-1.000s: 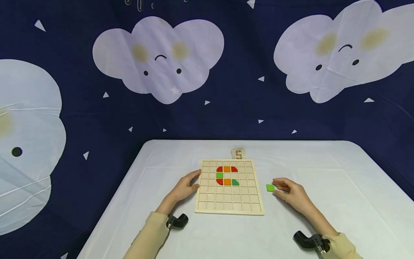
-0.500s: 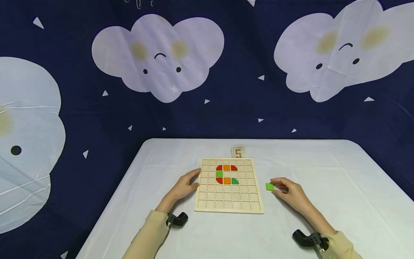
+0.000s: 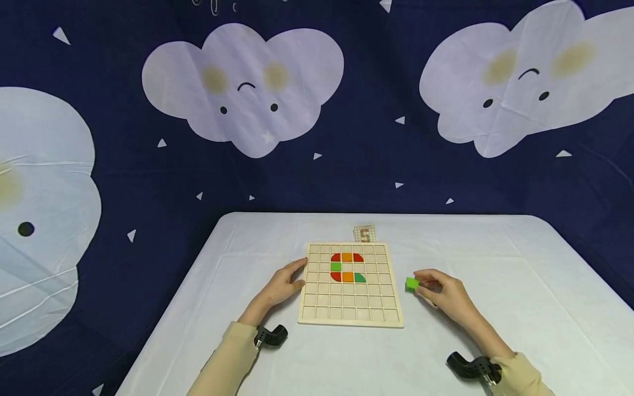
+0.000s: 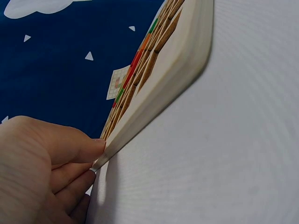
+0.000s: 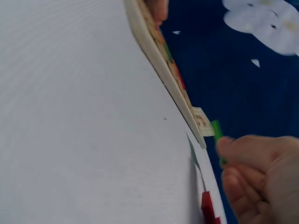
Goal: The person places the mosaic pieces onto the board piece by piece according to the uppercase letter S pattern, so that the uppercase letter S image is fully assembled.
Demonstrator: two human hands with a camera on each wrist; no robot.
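A pale wooden grid board [image 3: 350,308] lies on the white table in the head view. Red, orange and green tiles fill some of its cells in a C-like shape. My left hand [image 3: 279,287] touches the board's left edge with thumb and fingers, seen close up in the left wrist view [image 4: 60,163]. Right of the board, my right hand [image 3: 448,294] pinches a green square tile [image 3: 411,284] between thumb and fingers. In the right wrist view, that tile [image 5: 217,130] stands edge-on and the fingers partly cover it.
Behind the board lies a small card [image 3: 365,233] with a grid and an S- or 5-like figure. A red piece [image 5: 209,207] shows near the bottom of the right wrist view; the head view does not show it. A dark cloud-print cloth [image 3: 376,181] hangs behind the table.
The green tile lay flat at my right fingertips; now it looks tilted up and slightly further left, gripped. My left hand and the board stay put.
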